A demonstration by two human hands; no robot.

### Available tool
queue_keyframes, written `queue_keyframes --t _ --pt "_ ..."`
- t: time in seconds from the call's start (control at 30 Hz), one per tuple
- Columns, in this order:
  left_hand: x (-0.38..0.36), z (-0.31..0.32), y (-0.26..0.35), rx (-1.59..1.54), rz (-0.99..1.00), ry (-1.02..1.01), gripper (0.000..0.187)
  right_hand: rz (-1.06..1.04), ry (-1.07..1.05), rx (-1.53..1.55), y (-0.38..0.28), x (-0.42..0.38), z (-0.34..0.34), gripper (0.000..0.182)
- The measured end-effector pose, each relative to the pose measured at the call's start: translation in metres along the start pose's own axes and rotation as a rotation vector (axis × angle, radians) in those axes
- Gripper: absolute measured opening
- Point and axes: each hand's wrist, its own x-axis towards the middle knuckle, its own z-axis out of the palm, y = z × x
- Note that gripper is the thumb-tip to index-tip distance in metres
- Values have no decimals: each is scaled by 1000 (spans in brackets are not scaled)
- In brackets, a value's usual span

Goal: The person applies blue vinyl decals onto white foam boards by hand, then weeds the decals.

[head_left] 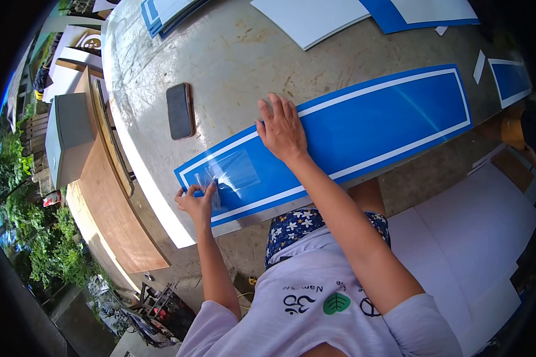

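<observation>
A long blue sign panel with a white border line lies at a slant on the metal tabletop. Across its left end is a piece of clear plastic film, shiny and wrinkled near the panel's corner. My left hand pinches the film's crumpled left edge between thumb and fingers. My right hand lies on the panel's far edge, fingers stretched out past it onto the table, holding nothing.
A dark phone lies beyond the panel's left end. White sheets, a blue-and-white panel and a stack of blue-edged panels are at the table's far side. A smaller blue panel lies right. Wooden boards stand left of the table.
</observation>
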Motion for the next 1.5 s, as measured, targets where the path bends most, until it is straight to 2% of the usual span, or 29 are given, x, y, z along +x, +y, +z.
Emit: queue_keyframes --t 0.57,0.87,1.5 --pt "7 -9 -8 3 71 19 41 3 -4 17 1 0 -1 40" --pt "7 -9 -22 -107 130 51 42 -5 7 10 3 -1 0 41" --pt "16 -23 -32 -209 148 51 31 4 26 41 2 0 0 38"
